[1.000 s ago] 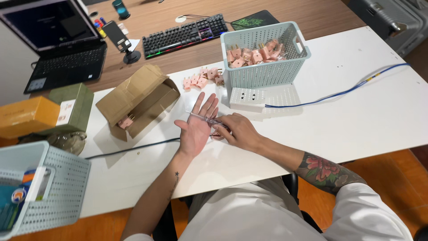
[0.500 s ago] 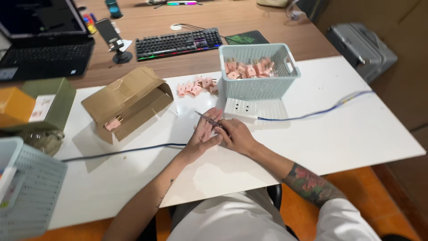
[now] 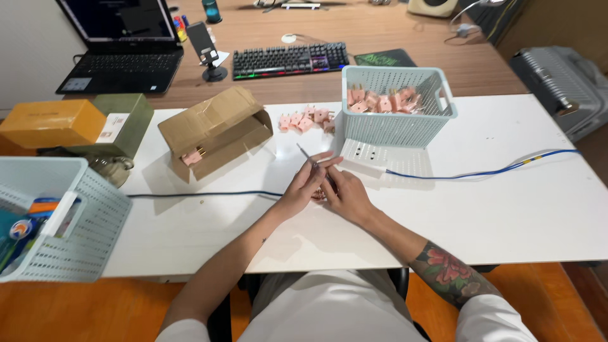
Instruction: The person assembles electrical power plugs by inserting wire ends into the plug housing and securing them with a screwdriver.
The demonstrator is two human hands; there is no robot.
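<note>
Pinching a thin metal tool (image 3: 308,156) between left hand (image 3: 303,187) and right hand (image 3: 345,195) over the table (image 3: 519,209), fingers closed around a small pink part (image 3: 320,193); risking a slip, grip being tiny.

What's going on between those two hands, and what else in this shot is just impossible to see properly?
All in the head view:
- The small pinkish thing between the left hand and right hand: mostly covered by the fingers.
- The thin metal tool: its lower end is hidden by the hands.
- The cardboard box: its flaps shadow all but one pink piece.
- The left basket: cut off by the frame edge.
</note>
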